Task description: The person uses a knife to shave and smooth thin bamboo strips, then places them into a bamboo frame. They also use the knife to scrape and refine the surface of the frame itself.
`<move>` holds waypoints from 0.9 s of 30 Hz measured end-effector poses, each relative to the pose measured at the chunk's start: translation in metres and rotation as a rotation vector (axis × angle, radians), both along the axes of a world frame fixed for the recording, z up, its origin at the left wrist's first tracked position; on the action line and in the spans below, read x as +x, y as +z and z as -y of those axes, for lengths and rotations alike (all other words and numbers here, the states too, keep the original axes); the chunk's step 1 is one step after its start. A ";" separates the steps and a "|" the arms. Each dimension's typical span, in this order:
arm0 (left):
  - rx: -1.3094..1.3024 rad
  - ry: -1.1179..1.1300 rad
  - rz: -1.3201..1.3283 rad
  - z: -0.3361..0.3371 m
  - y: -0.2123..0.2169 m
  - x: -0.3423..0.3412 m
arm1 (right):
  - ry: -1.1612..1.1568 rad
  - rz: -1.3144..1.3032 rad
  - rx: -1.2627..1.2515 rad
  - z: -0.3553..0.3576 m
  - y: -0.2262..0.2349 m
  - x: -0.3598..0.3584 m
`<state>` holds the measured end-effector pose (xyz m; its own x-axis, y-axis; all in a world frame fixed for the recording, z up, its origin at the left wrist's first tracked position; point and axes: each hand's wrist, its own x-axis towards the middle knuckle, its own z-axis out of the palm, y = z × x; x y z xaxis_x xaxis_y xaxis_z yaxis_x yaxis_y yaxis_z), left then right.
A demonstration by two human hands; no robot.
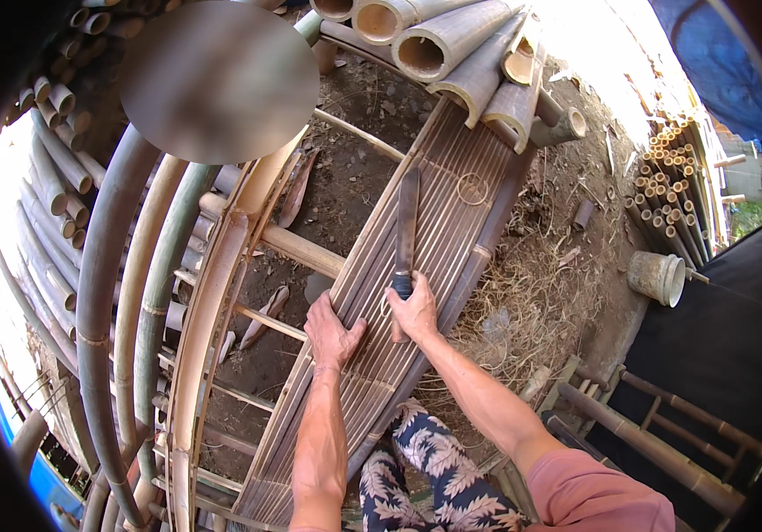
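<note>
A long panel of thin bamboo slats (452,191) runs from the lower middle up to the upper right, bound by crosswise ties. My right hand (414,310) grips the dark handle of a long flat machete (407,222), whose blade lies along the slats pointing away from me. My left hand (331,332) presses on the panel's left edge, fingers spread over the slats, right beside the other hand. A small ring of cord (472,189) lies on the slats farther up.
Thick cut bamboo poles (452,44) are stacked at the panel's far end. Curved green poles (124,293) and a bamboo frame (221,293) stand left. More pole ends (674,177) are stacked right, with a grey bucket (658,277) and bamboo furniture (656,434). Bare earth and dry straw lie below.
</note>
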<state>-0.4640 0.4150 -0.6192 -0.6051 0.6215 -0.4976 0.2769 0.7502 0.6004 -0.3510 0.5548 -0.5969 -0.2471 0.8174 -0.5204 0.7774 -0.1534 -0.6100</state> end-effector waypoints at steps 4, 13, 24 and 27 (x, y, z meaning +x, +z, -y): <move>0.031 0.028 -0.037 0.012 -0.002 -0.002 | -0.233 -0.081 0.085 -0.032 0.035 0.014; -0.033 0.019 -0.154 0.011 -0.010 0.007 | -0.428 -1.006 -0.324 -0.280 0.125 -0.051; 0.491 0.733 -0.123 -0.193 0.045 -0.046 | 0.158 -0.162 0.098 -0.359 0.032 0.022; 0.421 0.536 -0.081 -0.274 0.014 -0.096 | 0.770 0.112 0.396 -0.419 -0.007 -0.021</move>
<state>-0.5598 0.6893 -0.6055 -0.9084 0.3561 -0.2192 -0.0112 0.5032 0.8641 -0.3724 0.9743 -0.6042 -0.7698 0.5699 -0.2875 0.6361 0.6467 -0.4209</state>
